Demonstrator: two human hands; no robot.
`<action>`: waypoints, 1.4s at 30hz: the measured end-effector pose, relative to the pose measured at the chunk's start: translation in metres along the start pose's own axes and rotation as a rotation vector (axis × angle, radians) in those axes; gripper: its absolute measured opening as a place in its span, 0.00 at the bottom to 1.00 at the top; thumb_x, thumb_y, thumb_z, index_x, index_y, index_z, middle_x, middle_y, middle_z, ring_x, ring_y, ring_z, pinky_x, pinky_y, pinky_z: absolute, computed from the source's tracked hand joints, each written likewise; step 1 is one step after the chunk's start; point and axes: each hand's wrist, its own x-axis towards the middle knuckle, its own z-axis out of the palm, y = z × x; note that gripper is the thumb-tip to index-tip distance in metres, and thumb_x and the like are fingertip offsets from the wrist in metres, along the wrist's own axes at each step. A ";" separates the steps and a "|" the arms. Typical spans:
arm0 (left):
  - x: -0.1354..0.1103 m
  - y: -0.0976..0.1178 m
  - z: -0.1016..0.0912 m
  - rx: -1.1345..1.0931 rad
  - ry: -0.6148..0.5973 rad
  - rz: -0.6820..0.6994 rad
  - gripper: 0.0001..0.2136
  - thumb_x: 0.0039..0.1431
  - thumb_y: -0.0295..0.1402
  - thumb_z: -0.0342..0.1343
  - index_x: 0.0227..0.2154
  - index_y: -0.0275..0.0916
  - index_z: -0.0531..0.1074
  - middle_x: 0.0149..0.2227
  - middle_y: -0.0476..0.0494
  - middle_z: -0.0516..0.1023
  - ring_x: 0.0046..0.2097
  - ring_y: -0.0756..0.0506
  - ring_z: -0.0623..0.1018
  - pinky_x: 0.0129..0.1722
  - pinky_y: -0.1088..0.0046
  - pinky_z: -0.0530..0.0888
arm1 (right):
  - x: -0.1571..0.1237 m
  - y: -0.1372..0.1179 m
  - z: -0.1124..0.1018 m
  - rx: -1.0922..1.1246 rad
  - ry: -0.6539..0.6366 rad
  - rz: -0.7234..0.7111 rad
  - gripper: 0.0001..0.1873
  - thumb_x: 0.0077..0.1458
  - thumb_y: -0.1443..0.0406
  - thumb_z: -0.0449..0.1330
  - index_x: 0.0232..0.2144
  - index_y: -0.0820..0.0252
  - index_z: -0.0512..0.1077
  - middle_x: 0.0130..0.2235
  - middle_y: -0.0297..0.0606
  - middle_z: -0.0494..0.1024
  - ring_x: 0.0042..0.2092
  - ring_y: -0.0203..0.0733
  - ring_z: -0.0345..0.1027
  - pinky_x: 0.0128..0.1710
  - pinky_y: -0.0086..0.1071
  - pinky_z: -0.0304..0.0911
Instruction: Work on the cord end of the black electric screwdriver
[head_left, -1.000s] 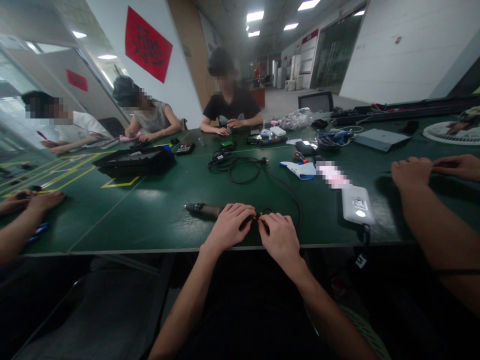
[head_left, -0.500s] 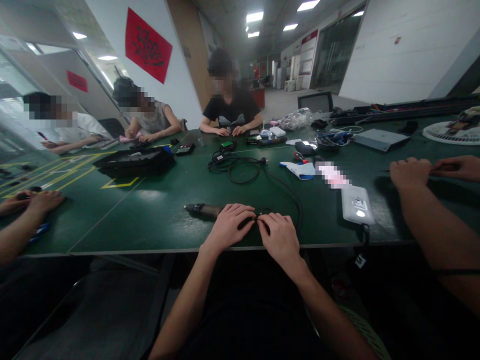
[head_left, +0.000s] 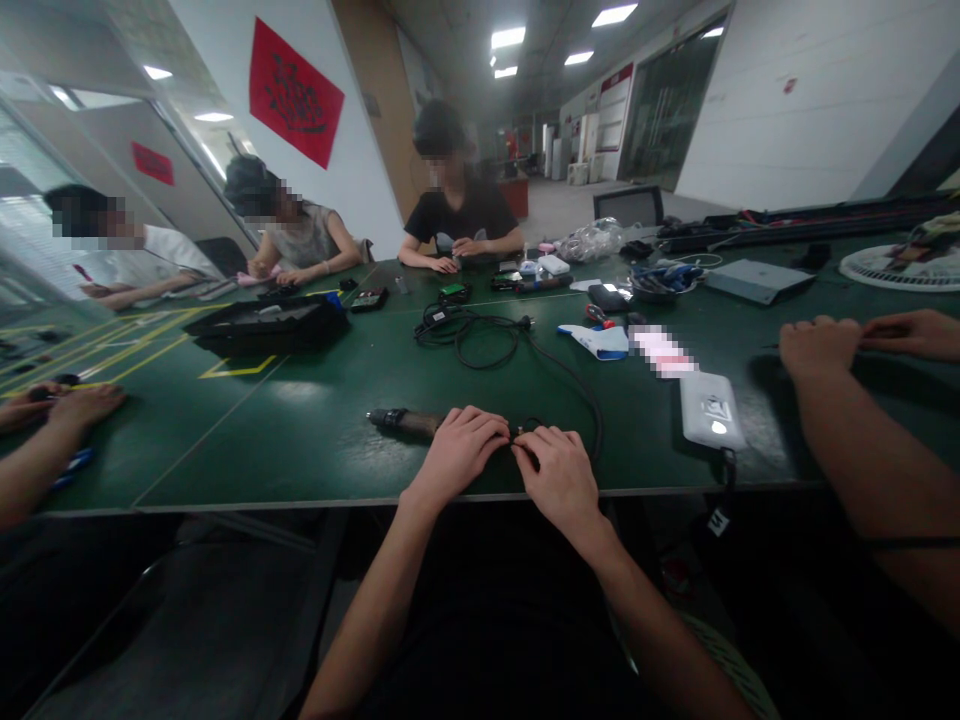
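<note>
On the green table in front of me lies a dark cylindrical tool (head_left: 405, 422) with a narrow metal tip pointing left. My left hand (head_left: 472, 440) is closed over its rear part, which the fingers hide. Close beside it, my right hand (head_left: 556, 462) pinches at the tool's rear end; what sits between those fingertips is too small and covered to make out. A black power cord (head_left: 577, 375) runs from near my right hand up to a loose coil with a plug (head_left: 528, 323).
A black tray (head_left: 266, 322) stands on the left. To the right are a white power bank (head_left: 711, 412), a blue-and-white packet (head_left: 596, 342) and a silver box (head_left: 759, 280). Co-workers sit across the table; another person's hands (head_left: 821, 345) work at the right, others at the left.
My left fingers have shifted slightly and straightened towards the tool's rear end. My right hand stays almost in place. The person opposite has raised one hand.
</note>
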 end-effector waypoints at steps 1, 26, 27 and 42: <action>0.000 0.001 0.000 0.013 -0.002 -0.002 0.06 0.73 0.36 0.55 0.45 0.46 0.77 0.50 0.49 0.82 0.52 0.42 0.75 0.52 0.60 0.68 | 0.000 0.000 0.000 0.000 0.002 0.004 0.11 0.71 0.64 0.55 0.41 0.53 0.78 0.43 0.39 0.81 0.46 0.46 0.70 0.47 0.41 0.57; -0.159 -0.230 -0.088 0.445 0.157 -1.024 0.11 0.71 0.38 0.50 0.48 0.45 0.76 0.61 0.46 0.74 0.64 0.39 0.68 0.68 0.49 0.53 | -0.001 -0.005 -0.007 0.091 0.150 0.085 0.11 0.68 0.65 0.56 0.46 0.53 0.78 0.54 0.43 0.75 0.58 0.52 0.65 0.56 0.46 0.61; -0.165 -0.232 -0.089 0.467 0.188 -1.082 0.12 0.72 0.39 0.49 0.48 0.46 0.76 0.62 0.46 0.72 0.65 0.39 0.66 0.68 0.46 0.52 | -0.001 -0.004 -0.007 0.088 0.148 0.086 0.11 0.68 0.65 0.56 0.46 0.53 0.78 0.54 0.43 0.75 0.58 0.52 0.65 0.56 0.46 0.61; -0.149 -0.199 -0.069 0.550 0.127 -1.046 0.19 0.72 0.40 0.43 0.47 0.37 0.77 0.70 0.32 0.58 0.72 0.28 0.51 0.64 0.29 0.51 | -0.001 -0.005 -0.006 0.088 0.143 0.086 0.10 0.68 0.65 0.57 0.45 0.53 0.78 0.55 0.43 0.75 0.59 0.52 0.65 0.56 0.47 0.61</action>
